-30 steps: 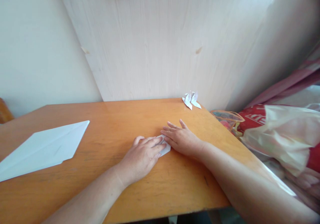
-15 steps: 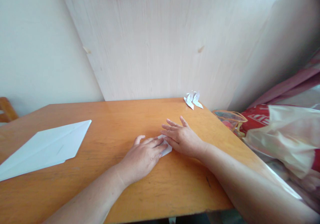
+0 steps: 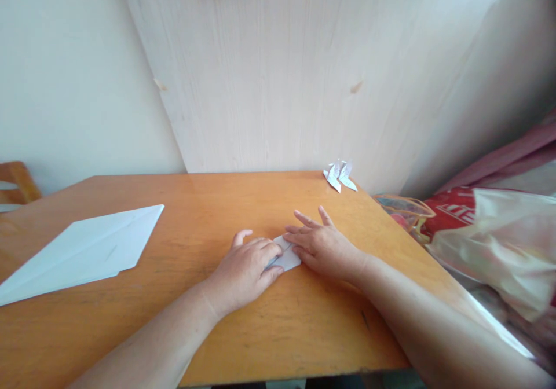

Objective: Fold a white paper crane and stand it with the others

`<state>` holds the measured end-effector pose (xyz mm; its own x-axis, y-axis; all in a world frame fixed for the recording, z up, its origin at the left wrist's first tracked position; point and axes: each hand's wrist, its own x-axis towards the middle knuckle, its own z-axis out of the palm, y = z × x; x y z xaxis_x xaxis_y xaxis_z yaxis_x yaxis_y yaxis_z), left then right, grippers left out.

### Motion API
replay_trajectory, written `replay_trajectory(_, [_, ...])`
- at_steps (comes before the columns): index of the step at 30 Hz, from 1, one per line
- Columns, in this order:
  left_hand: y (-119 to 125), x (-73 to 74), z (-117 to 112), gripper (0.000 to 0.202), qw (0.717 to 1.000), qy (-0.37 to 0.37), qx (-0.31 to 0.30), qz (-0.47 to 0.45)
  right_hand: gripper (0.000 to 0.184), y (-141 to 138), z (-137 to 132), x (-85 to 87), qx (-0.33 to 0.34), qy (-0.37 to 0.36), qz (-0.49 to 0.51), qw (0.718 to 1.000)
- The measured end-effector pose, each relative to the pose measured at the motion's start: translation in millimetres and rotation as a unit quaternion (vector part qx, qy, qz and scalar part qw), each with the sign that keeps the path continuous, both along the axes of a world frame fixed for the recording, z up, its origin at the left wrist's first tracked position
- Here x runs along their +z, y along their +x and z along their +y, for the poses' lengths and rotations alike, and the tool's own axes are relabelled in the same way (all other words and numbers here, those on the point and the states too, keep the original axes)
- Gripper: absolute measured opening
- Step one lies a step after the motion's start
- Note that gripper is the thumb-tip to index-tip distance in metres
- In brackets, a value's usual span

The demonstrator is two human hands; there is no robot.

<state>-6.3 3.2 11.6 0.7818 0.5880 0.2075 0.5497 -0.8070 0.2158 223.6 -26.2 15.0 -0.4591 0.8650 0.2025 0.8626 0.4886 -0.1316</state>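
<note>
Me w/ small white folded-paper piece (image 3: 292, 258)
My L hand (image 3: 247, 267) bent over left end, can't tell if pinching; R hand (image 3: 325, 248) spread at right. Prob. light, creasable; hold edges.

A passable lane of bare surface on the orange-brown wooden table (image 3: 208, 204) lies between the large layered white paper sheets (image 3: 99, 244) and the bare left hand (image 3: 247, 264). Another runs along the far side, limited by the upright pale wood-grain panel (image 3: 260, 76) and, near the right corner, two small folded white paper figures (image 3: 341, 175). The small folded white paper piece (image 3: 290, 256) occupies the narrow gap to the bare right hand (image 3: 325, 247).
</note>
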Motion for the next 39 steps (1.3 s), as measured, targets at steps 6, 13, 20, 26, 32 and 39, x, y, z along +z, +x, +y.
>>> replay_trajectory(6, [-1.1, 1.0, 1.8, 0.008, 1.000, -0.013, -0.020, -0.013, 0.039, -3.7, -3.9, 6.0, 0.021, -0.007, -0.005, 1.000])
replay_trajectory(13, [-14.3, 3.5, 13.0, 0.020, 0.999, -0.037, 0.003, -0.018, 0.035, -3.3, -2.9, 2.8, 0.013, -0.011, -0.014, 1.000])
replay_trajectory(20, [-21.7, 9.0, 23.3, 0.026, 0.995, -0.095, -0.003, -0.013, 0.036, -3.1, -1.7, -2.3, 0.006, -0.003, -0.015, 1.000])
replay_trajectory(26, [-25.8, 10.3, 26.0, 0.026, 0.993, -0.121, -0.006, -0.004, 0.036, -2.7, -2.3, -3.3, 0.008, -0.009, -0.015, 1.000])
replay_trajectory(32, [-28.8, 15.9, 19.5, 0.028, 0.995, -0.095, -0.010, -0.001, 0.037, -3.4, -2.0, -3.6, 0.005, -0.009, -0.008, 1.000])
replay_trajectory(39, [-11.8, 22.0, 5.2, 0.012, 0.999, -0.022, -0.031, -0.007, 0.033, -6.7, -1.9, -2.2, -0.005, 0.003, 0.005, 1.000])
